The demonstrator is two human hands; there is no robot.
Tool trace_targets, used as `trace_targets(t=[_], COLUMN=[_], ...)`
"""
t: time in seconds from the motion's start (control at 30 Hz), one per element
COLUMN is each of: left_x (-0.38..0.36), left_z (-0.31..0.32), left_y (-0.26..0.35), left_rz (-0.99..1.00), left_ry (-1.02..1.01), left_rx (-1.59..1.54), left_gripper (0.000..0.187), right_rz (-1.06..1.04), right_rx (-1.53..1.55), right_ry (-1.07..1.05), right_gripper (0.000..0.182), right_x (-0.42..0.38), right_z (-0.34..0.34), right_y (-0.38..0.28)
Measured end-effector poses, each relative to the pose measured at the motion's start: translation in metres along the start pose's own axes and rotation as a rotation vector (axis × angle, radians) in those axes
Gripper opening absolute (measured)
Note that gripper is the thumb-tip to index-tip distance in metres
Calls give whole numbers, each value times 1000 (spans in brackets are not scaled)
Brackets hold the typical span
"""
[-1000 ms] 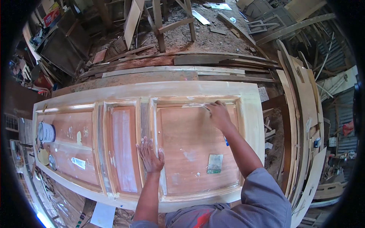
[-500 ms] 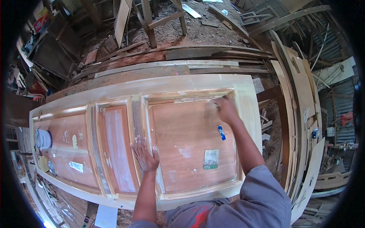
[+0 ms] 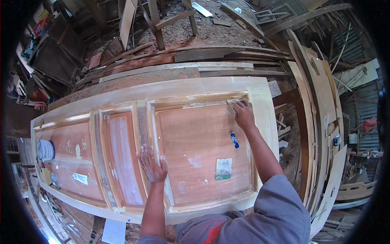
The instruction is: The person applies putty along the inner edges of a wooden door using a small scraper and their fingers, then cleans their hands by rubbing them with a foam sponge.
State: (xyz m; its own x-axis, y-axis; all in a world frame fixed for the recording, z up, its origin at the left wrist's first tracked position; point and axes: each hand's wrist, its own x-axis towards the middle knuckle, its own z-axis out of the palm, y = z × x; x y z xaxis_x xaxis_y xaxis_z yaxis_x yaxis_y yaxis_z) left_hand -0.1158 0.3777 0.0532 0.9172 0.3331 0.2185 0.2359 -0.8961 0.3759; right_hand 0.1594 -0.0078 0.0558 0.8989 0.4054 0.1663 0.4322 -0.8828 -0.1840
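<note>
A pale wooden panel door (image 3: pixel 203 87) lies flat before me. My right hand (image 3: pixel 244 114) is at the upper right corner of its large panel, fingers closed on a small folded piece of sandpaper (image 3: pixel 232 106), mostly hidden by the fingers. With fingers spread, my left hand (image 3: pixel 152 166) rests flat on the upright rail beside that panel and holds nothing. Below my right hand, a blue strip (image 3: pixel 234 140) and a whitish sheet with a green edge (image 3: pixel 223 168) lie on the panel. Whitish smears mark the wood.
A labelled paint tin (image 3: pixel 46 150), a round lid (image 3: pixel 55 181) and a pale packet (image 3: pixel 80 178) sit on the door's left panel. Long boards (image 3: pixel 321 93) stand along the right side. Planks (image 3: pixel 162 69) lie behind the door, and a wooden trestle (image 3: pixel 158 30) stands farther back.
My right hand, blurred before, has moved slightly up and right into the panel's corner. My left hand stays on the rail. The whole view has shifted slightly.
</note>
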Motion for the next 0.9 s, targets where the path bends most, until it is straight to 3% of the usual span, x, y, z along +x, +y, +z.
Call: trace_targets(t=[0.13,0.27,0.43,0.53,0.67,0.9], left_x=[1,0,1,1,0,0], left_z=[0,0,-2,-1,0,0], left_y=[2,2,3,2,1,1], left_rz=[-4,0,0,-12,-8,-8], left_ry=[-1,-1,-6,2,3,-8], left_rx=[-8,5,-1,-4,2,-6], left_gripper=[59,58,58,58,59,60], right_rz=[-22,15,128,147,45,-9], right_rx=[20,9,-18,18,5,-31], right_ry=[2,-169,-381,-238,-64,41], right_gripper=[50,49,48,38,44,44], right_x=[-3,3,31,22,1,-9], right_z=[4,-5,-64,-61,-39,-9], right_y=[4,11,15,34,37,30])
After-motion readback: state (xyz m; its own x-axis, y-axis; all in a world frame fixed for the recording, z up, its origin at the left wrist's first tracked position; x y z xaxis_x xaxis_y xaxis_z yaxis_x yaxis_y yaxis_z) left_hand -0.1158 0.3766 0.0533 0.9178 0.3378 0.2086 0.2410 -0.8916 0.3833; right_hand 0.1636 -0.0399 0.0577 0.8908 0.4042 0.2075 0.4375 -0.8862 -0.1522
